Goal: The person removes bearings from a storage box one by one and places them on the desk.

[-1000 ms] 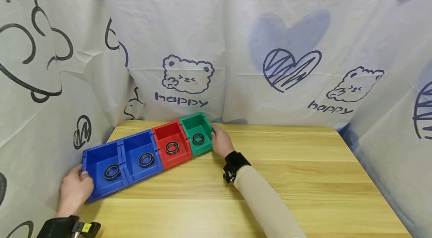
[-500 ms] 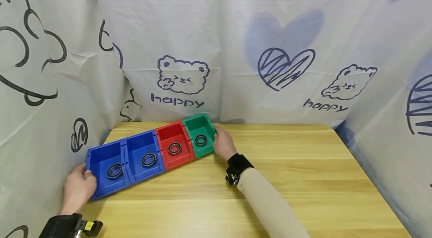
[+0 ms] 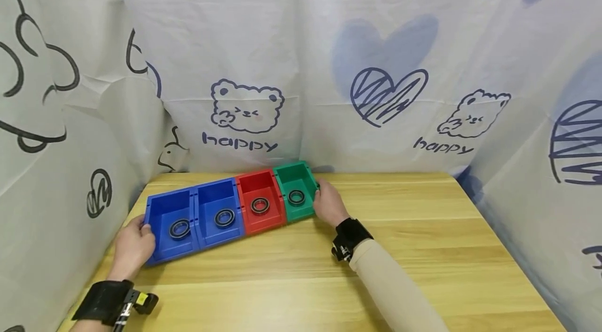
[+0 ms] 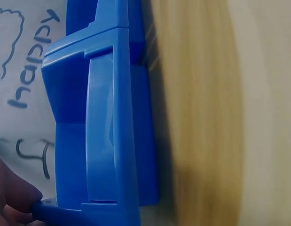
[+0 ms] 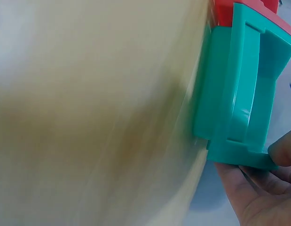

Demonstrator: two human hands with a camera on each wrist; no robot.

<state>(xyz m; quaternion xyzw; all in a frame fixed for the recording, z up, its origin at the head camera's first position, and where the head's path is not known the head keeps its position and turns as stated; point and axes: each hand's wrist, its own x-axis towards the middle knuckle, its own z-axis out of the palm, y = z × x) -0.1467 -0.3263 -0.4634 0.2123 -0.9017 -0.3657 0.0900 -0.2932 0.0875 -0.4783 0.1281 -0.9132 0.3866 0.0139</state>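
Observation:
A joined row of plastic bins slants across the table's back left: two blue bins (image 3: pixel 175 247), a red bin (image 3: pixel 265 225) and a green bin (image 3: pixel 301 210). Each bin has a bearing lying in it, such as the bearing (image 3: pixel 180 237) at the left end and the bearing (image 3: pixel 296 204) in the green one. My left hand (image 3: pixel 134 244) grips the outer rim of the leftmost blue bin. At the other end my right hand (image 3: pixel 331 203) pinches the green bin's outer wall, thumb above and fingers below in the right wrist view.
The wooden table (image 3: pixel 282 279) extends to the front and right of the bins. Printed cloth (image 3: pixel 254 34) hangs behind the table and along both sides, close to the row's back edge.
Both hands have shifted the bin row to the right over the table, and its left end has swung slightly away from me. The bearings travel with the bins. The head view has turned slightly right.

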